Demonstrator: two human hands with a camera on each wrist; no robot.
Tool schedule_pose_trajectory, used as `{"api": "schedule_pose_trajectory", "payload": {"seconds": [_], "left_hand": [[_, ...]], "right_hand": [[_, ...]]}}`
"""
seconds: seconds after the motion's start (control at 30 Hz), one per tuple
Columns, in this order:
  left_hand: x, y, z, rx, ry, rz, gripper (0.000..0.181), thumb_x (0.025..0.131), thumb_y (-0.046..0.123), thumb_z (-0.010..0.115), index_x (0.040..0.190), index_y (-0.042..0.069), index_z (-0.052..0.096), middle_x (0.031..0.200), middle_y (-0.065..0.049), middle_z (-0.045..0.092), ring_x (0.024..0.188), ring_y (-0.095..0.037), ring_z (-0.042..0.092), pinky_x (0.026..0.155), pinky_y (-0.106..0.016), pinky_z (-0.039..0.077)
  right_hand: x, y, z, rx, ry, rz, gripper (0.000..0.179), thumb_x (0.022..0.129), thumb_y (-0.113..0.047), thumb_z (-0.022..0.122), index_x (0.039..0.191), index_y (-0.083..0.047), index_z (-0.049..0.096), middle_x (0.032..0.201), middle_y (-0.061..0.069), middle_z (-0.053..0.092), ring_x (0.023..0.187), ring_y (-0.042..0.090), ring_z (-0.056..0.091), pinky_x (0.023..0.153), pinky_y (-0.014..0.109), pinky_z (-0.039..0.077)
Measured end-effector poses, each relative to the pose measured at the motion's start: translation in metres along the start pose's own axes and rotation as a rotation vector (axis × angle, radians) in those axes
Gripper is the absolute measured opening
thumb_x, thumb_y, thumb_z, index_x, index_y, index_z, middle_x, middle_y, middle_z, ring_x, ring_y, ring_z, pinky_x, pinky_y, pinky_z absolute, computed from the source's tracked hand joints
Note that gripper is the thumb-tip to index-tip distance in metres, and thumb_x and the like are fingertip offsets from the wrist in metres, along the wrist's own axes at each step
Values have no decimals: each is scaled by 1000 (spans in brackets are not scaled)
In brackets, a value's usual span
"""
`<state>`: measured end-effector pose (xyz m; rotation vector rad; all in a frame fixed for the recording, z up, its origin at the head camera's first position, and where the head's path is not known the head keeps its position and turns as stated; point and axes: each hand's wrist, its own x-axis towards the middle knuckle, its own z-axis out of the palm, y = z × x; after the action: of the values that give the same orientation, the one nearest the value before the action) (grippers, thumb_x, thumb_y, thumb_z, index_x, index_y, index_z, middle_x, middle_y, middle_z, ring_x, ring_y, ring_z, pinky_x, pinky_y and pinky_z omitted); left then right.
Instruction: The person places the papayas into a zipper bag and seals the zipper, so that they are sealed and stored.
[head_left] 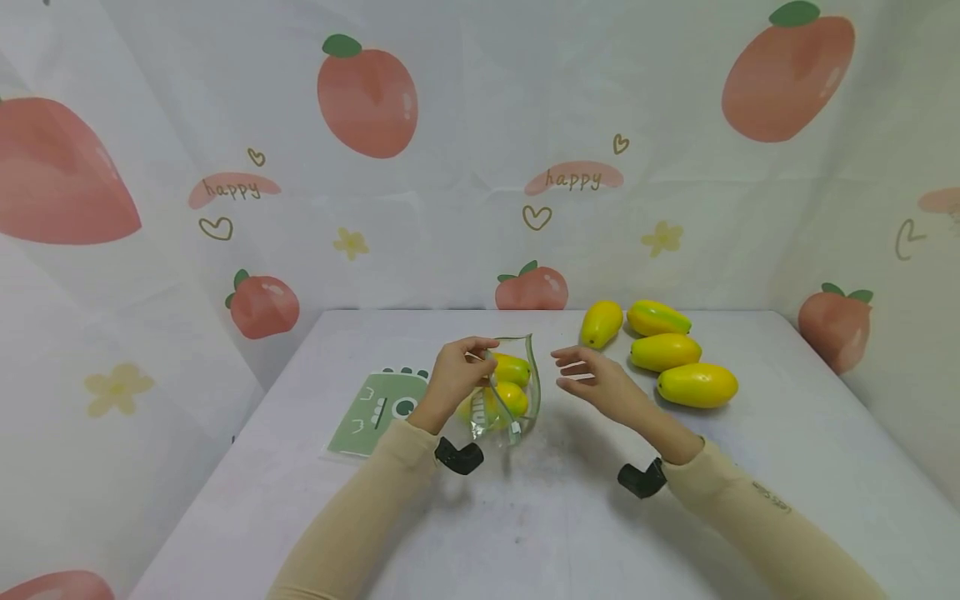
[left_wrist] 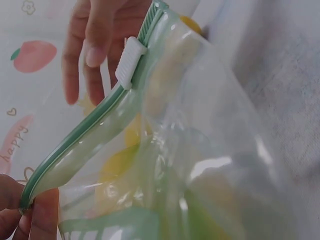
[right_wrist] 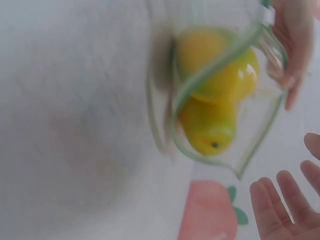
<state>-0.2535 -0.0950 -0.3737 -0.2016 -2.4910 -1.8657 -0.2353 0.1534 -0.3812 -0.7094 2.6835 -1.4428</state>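
Note:
A clear zip bag (head_left: pixel 531 392) with a green edge stands with its mouth spread, and yellow-green papayas (head_left: pixel 512 369) lie inside it. My left hand (head_left: pixel 463 372) pinches the bag's rim between thumb and fingers. In the left wrist view a white slider (left_wrist: pixel 131 61) sits on the green zip strip (left_wrist: pixel 80 129). To the right of the bag, my right hand (head_left: pixel 600 383) hovers with its fingers spread and holds nothing. The right wrist view looks into the bag's mouth, where two yellow fruits (right_wrist: pixel 207 125) show.
Several loose papayas (head_left: pixel 697 385) lie at the back right of the white table (head_left: pixel 540 533). Left of the bag, a flat green bag (head_left: pixel 390 408) with a cartoon face lies on the table. A fruit-print cloth (head_left: pixel 450 217) hangs behind.

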Motion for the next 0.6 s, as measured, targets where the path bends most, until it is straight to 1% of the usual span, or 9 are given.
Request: {"api": "schedule_pose_trajectory", "payload": {"seconds": [0.13,0.23,0.4,0.47,0.53,0.6], "left_hand": [[0,0,0,2,7,1,26,86,2,65,112,5,70,89,-8,56,69,-15,56,62,-27,60],[0,0,0,2,5,4,26,86,2,65,112,5,70,89,-8,56,68,-15,55,62,-27,60],[0,0,0,0,0,-4,27,86,2,65,113,5,70,90,-8,56,69,-15,56,63,-27,60],[0,0,-1,2,0,-4,27,87,2,65,113,5,70,90,-9,56,69,-15,56,63,-27,60],[-1,0,-1,2,0,-4,27,87,2,65,113,5,70,90,-9,56,69,-15,56,63,-27,60],[-1,0,-1,-2,-2,-6,27,86,2,65,113,5,70,90,-9,56,69,-15,56,63,-27,60]], "right_hand": [[-4,-2,-16,-7,46,2,43,94,-14,62,134,-4,51,133,19,54,119,37,57,97,48,51],[-8,-2,-29,-16,66,11,43,94,-15,62,134,-3,49,132,21,54,120,38,56,98,50,50],[-17,4,-52,-31,102,20,44,96,-17,60,134,0,47,131,23,53,121,41,54,98,51,49],[-20,8,-60,-55,124,25,45,96,-19,60,135,0,46,132,23,53,119,41,55,96,45,52],[-24,11,-68,-71,152,23,45,96,-20,60,135,0,47,131,21,54,117,40,57,93,31,54],[-29,15,-74,-79,179,9,44,96,-19,60,134,-1,48,130,21,56,115,37,58,89,16,52]]}}
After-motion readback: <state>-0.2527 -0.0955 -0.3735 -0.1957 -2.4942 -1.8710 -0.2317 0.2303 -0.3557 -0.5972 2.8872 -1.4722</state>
